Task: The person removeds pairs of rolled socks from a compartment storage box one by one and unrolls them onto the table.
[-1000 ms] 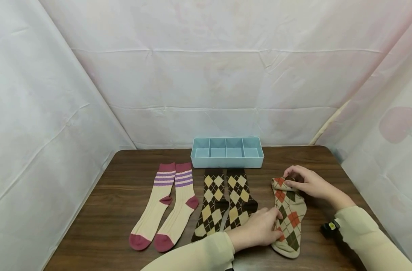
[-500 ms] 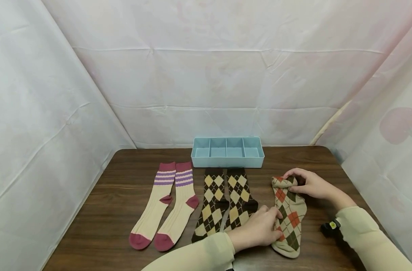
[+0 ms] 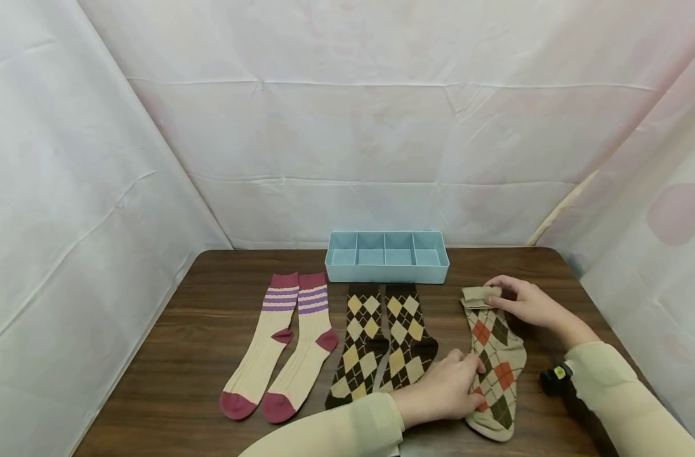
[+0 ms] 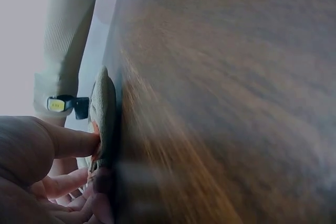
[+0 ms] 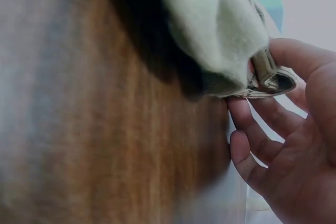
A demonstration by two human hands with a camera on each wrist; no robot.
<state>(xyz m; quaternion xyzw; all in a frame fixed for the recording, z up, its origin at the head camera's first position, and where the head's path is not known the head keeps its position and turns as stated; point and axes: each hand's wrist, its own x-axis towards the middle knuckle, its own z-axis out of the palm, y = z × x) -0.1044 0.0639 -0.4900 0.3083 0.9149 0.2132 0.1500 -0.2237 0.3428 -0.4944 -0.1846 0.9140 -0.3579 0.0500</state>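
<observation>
A beige argyle sock (image 3: 498, 368) with orange and dark green diamonds lies at the right of the table, toe toward me. Across its top runs a plain beige folded band (image 3: 476, 297). My right hand (image 3: 524, 304) pinches the right end of that band, thumb above and fingers beneath; the right wrist view shows layered fabric (image 5: 265, 69) at the thumb. Whether a second sock lies under it I cannot tell. With fingertips and thumb, my left hand (image 3: 444, 387) presses the sock's left edge, also seen in the left wrist view as a beige edge (image 4: 105, 111).
A light blue box (image 3: 387, 273) with several compartments stands at the back. Left of the hands lie two brown argyle socks (image 3: 355, 330) (image 3: 404, 324), one partly behind my left hand. Two cream socks (image 3: 261, 343) (image 3: 304, 343) with maroon toes lie further left on the dark wooden table (image 3: 170, 381).
The sock's rolled argyle top has become a flat, plain beige band under my right hand. The sock has shifted slightly right. My left hand stays against its edge.
</observation>
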